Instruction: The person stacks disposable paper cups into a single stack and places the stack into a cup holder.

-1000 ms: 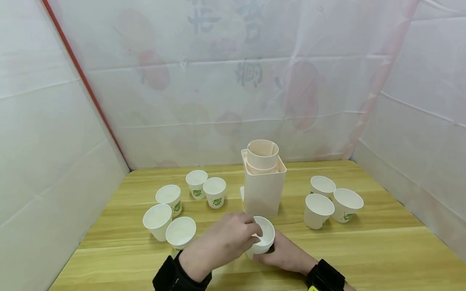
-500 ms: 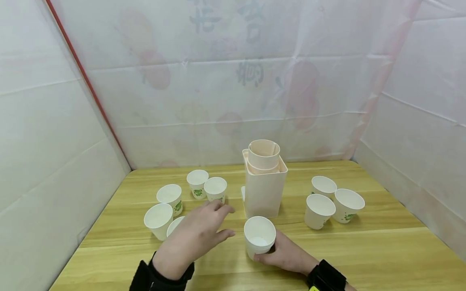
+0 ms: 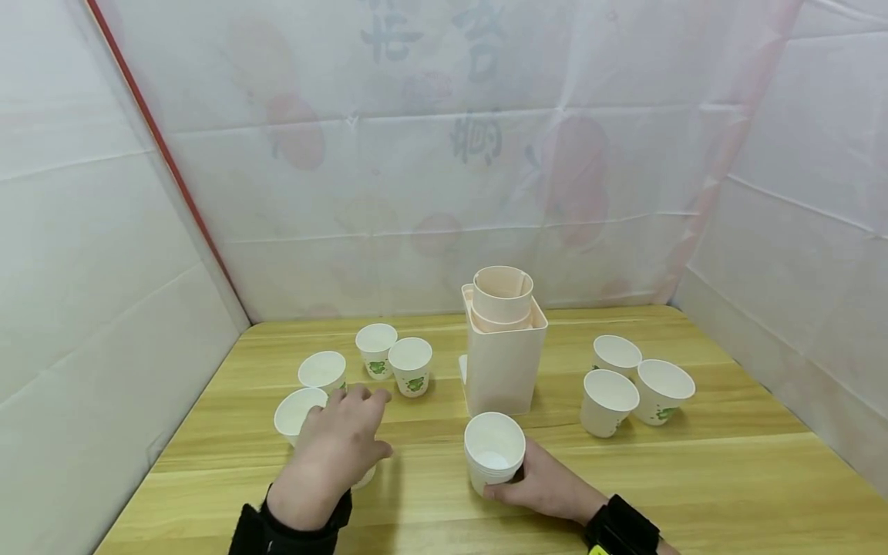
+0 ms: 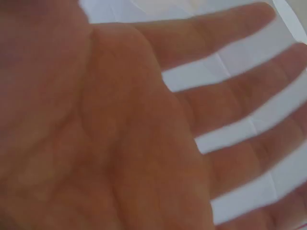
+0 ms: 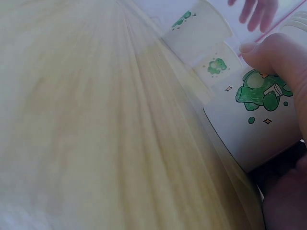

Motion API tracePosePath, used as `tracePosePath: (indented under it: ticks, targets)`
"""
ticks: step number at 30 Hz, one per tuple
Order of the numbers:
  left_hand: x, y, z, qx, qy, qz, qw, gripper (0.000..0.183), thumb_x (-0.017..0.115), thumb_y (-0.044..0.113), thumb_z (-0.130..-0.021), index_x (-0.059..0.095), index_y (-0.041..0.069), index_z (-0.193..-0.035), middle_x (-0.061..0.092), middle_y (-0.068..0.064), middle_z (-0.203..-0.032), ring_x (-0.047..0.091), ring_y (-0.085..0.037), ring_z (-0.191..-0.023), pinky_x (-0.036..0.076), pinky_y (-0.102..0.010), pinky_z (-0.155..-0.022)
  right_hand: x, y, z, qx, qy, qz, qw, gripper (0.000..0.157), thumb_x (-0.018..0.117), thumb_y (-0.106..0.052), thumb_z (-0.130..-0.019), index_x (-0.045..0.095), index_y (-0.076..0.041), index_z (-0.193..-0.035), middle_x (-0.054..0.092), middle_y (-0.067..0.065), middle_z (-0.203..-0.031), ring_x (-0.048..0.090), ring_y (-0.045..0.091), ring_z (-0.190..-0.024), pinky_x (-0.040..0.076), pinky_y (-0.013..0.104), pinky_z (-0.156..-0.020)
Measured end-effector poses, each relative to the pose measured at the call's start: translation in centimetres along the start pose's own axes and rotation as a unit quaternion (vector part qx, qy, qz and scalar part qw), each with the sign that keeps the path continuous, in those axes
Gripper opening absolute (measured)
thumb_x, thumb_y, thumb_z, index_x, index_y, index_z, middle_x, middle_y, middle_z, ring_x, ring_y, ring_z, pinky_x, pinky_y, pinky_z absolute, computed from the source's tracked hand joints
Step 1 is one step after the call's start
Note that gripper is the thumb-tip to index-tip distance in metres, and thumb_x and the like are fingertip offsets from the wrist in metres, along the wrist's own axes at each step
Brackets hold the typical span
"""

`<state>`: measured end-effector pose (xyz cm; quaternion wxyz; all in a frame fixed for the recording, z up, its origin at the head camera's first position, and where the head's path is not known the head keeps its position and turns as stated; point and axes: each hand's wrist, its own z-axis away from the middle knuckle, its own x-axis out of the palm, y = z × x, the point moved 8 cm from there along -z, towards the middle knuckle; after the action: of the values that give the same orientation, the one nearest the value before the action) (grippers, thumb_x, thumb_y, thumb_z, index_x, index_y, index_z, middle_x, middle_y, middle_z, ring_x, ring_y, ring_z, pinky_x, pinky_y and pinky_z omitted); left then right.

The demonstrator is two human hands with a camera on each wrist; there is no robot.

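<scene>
My right hand (image 3: 544, 482) grips a stack of white paper cups (image 3: 495, 455) near the middle front of the table. In the right wrist view its thumb presses the side of the outer paper cup (image 5: 264, 124), which has a green cartoon print. Several rims of the stack show one above another. My left hand (image 3: 333, 443) hovers over the near-left cups with fingers spread; its bare palm (image 4: 134, 129) fills the left wrist view. Beneath it a paper cup (image 3: 364, 479) is mostly hidden, and another paper cup (image 3: 298, 408) behind it is partly covered.
A cream square container (image 3: 502, 370) with a round tube (image 3: 502, 297) in its top stands behind the stack. More paper cups stand at the left back (image 3: 411, 366) and a group of paper cups at the right (image 3: 608, 401). White sheeting (image 3: 430, 177) walls the wooden table (image 3: 694, 493).
My left hand has come out of the stacked cups, opened its fingers and moved left over the near-left cups. The right hand still holds the stack in the same place.
</scene>
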<state>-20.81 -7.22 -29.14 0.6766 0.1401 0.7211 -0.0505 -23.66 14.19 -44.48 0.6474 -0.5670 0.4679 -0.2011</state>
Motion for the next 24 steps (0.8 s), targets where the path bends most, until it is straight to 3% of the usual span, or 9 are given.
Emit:
tracePosePath:
  ticks: [7, 15, 19, 24]
  targets:
    - [0.4, -1.7, 0.0, -0.059, -0.039, 0.004, 0.9975, 0.046, 0.081, 0.026, -0.064, 0.055, 0.012, -0.099, 0.054, -0.011, -0.100, 0.047, -0.032, -0.083, 0.042, -0.048, -0.062, 0.0, -0.1, 0.0, -0.002, 0.000, -0.003, 1.000, 0.067, 0.074, -0.025, -0.077, 0.035, -0.024, -0.130, 0.050, 0.000, -0.123, 0.046, 0.019, -0.112, 0.036, 0.039, -0.096]
    - [0.7, -1.9, -0.1, -0.062, -0.039, 0.001, 0.9973, 0.041, 0.083, 0.022, -0.060, 0.054, 0.011, -0.088, 0.053, -0.010, -0.085, 0.045, -0.030, -0.075, 0.039, -0.046, -0.058, 0.0, 0.0, -0.1, -0.007, -0.003, -0.004, 1.000, 0.065, 0.073, -0.025, -0.077, 0.036, -0.024, -0.130, 0.051, 0.000, -0.122, 0.046, 0.020, -0.112, 0.036, 0.038, -0.096]
    - [1.0, -2.1, -0.3, -0.068, -0.052, 0.005, 0.9963, 0.040, 0.082, 0.019, -0.060, 0.056, 0.011, -0.089, 0.054, -0.011, -0.085, 0.045, -0.031, -0.075, 0.039, -0.047, -0.060, 0.1, 0.0, -0.1, -0.011, -0.002, 0.000, 1.000, 0.064, 0.073, -0.025, -0.077, 0.037, -0.024, -0.130, 0.051, 0.000, -0.122, 0.047, 0.020, -0.111, 0.037, 0.037, -0.096]
    - [1.5, -2.1, -0.6, -0.070, -0.067, 0.003, 0.9952, 0.048, 0.080, 0.015, -0.062, 0.058, 0.014, -0.104, 0.055, -0.012, -0.091, 0.045, -0.032, -0.078, 0.039, -0.050, -0.066, 0.0, 0.0, -0.1, -0.015, 0.000, 0.002, 1.000, 0.064, 0.073, -0.025, -0.077, 0.037, -0.024, -0.130, 0.051, 0.000, -0.121, 0.047, 0.020, -0.111, 0.037, 0.037, -0.096]
